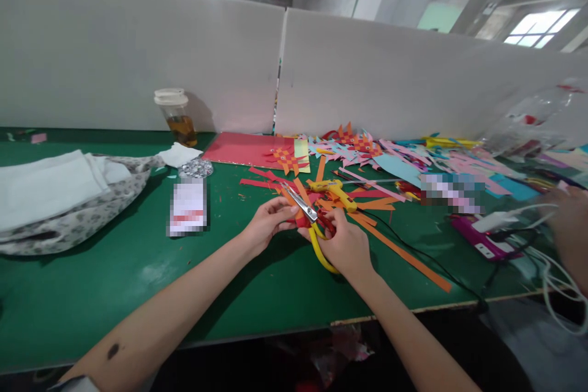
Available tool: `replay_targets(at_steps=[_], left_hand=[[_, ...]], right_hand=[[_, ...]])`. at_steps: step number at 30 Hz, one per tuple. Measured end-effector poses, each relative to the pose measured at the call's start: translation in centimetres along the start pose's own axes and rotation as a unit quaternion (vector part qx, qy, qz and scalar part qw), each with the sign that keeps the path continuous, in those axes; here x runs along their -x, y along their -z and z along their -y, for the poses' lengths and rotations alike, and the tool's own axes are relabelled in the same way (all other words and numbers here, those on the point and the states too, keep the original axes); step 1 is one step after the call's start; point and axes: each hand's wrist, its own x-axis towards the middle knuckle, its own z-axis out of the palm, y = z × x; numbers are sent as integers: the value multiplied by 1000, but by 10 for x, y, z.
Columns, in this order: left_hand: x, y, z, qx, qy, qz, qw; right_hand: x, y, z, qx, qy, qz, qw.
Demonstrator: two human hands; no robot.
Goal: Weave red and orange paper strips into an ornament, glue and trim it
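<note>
My right hand (pixel 346 242) is closed around the yellow-and-red handles of a pair of scissors (pixel 307 208). The silver blades point away and to the left, above loose paper. Pinched in my left hand (pixel 270 222) is a piece of red and orange paper (pixel 300 218), right beside the blades; part of it is hidden by the scissors and fingers. Just beyond both hands lies a yellow glue gun (pixel 337 188) among red and orange paper strips (pixel 404 254). Farther back, a woven orange paper fish (pixel 287 159) rests partly on a red sheet (pixel 239 150).
Pink and blue paper scraps (pixel 399 165) cover the back right. A purple power strip (pixel 482 242) with cables lies near another person's hand (pixel 572 226). At left are a lidded cup (pixel 179 119), a blurred white packet (pixel 188 207) and a patterned cloth (pixel 105 208).
</note>
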Motion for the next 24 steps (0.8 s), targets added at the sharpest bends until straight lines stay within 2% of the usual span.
replay_targets(at_steps=[4,10,15,20,24], left_hand=[[0,0,2,-30,11,15,999],[-1,0,1,-33,12,-23,999],[-3,2,-1,-72,-30,-53,996],[-4,1,-1,-115,-69,-113,984],[-3,-1,-1,-128,-96,-140,977]], right_hand=[[0,2,1,-5,-9,23,1000],[-2,11,4,-78,-77,33,993],[-6,16,1,-84,-116,48,988],[-3,16,3,-40,-119,92,988],[4,14,8,-39,-119,116,985]])
